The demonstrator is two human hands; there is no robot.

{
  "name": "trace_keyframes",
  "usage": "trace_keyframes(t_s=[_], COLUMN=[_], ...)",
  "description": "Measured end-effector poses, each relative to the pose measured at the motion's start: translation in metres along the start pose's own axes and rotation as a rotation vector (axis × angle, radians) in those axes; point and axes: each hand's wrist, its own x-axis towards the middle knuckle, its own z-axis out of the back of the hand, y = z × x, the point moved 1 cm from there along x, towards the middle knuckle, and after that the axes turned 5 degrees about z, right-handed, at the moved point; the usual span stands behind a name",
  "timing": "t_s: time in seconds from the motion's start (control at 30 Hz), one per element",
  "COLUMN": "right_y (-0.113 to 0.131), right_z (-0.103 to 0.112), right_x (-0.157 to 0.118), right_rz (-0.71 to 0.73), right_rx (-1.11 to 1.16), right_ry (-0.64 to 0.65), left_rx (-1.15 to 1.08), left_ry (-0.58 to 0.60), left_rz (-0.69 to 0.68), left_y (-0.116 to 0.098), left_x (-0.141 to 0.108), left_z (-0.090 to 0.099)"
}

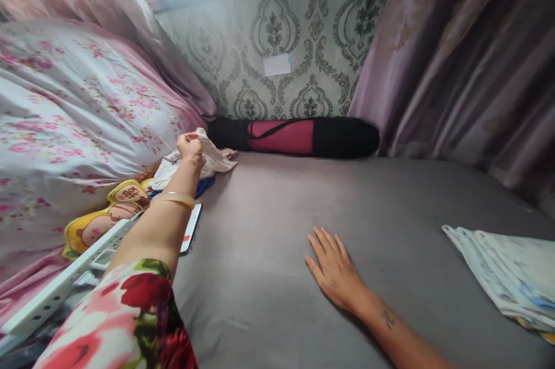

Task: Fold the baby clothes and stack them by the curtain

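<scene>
My left hand [191, 148] reaches far forward, its fingers closed on a pale cream cloth [220, 156]. The cloth hangs from the fingers over a small heap; its exact kind I cannot make out. Under it lie a white cloth [166, 169] and a dark blue cloth [205, 185]. My right hand [336, 270] rests palm down on the grey bed sheet [269, 230], fingers spread and holding nothing. At the right edge is a stack of folded pale cloths [511, 270]. A phone [191, 229] lies beside my left forearm, which partly covers it.
A black and red rolled bag [284, 136] lies along the patterned wall. On the left are a floral-covered bulky mound [87, 109], yellow plush pieces [102, 221] and a white plastic basket [65, 279]. Purple curtains [416, 68] hang at the right.
</scene>
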Motion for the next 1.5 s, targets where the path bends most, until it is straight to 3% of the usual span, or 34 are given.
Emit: trace_keyframes(t_s=[0.1, 0.17, 0.3, 0.43, 0.57, 0.63, 0.73, 0.83, 0.93, 1.03, 1.1, 1.2, 1.3, 1.5], right_y=[-0.001, 0.000, 0.001, 0.000, -0.005, -0.008, -0.012, -0.012, -0.012, -0.015, -0.018, -0.025, -0.032, -0.031], right_z=[-0.001, 0.000, 0.003, 0.006, 0.002, 0.000, 0.006, 0.027, 0.055, 0.077, 0.086, 0.104, 0.135, 0.201], right_x=[0.000, 0.000, -0.001, -0.003, -0.003, -0.002, 0.000, 0.005, 0.013, 0.026, 0.033, 0.038, 0.030, 0.008], right_rz=[0.003, 0.010, 0.020, 0.027, 0.031, 0.024, -0.060, -0.104, -0.089, -0.084, -0.043, -0.005, -0.045, -0.127], right_rx=[0.002, 0.004, 0.010, 0.036, 0.113, 0.189, 0.316, 0.408, 0.514, 0.705, 0.874, 1.041, 1.068, 1.093], right_ry=[-0.004, -0.008, -0.015, -0.040, -0.097, -0.176, -0.427, -0.674, -0.810, -0.855, -0.780, -0.677, -0.682, -0.449], left_rx=[-0.129, -0.140, -0.119, 0.007, 0.011, 0.009, -0.003, -0.056, -0.115, -0.165, -0.192, -0.206, -0.177, -0.054], left_ry=[0.046, 0.162, 0.491, 0.894, 1.114, 1.196, 1.271, 1.333, 1.329, 1.262, 1.239, 1.207, 1.174, 1.361], left_rz=[0.103, 0.134, 0.144, 0.015, -0.082, -0.151, -0.277, -0.384, -0.434, -0.429, -0.381, -0.273, -0.184, -0.026], left_y=[-0.014, -0.023, -0.044, -0.072, -0.108, -0.125, -0.146, -0.160, -0.166, -0.165, -0.158, -0.135, -0.101, -0.045], left_x=[-0.011, -0.022, -0.056, -0.101, -0.143, -0.159, -0.181, -0.199, -0.214, -0.218, -0.213, -0.198, -0.182, -0.194], left_z=[-0.017, -0.029, -0.048, -0.059, -0.057, -0.054, -0.046, -0.039, -0.033, -0.028, -0.025, -0.021, -0.017, -0.021])
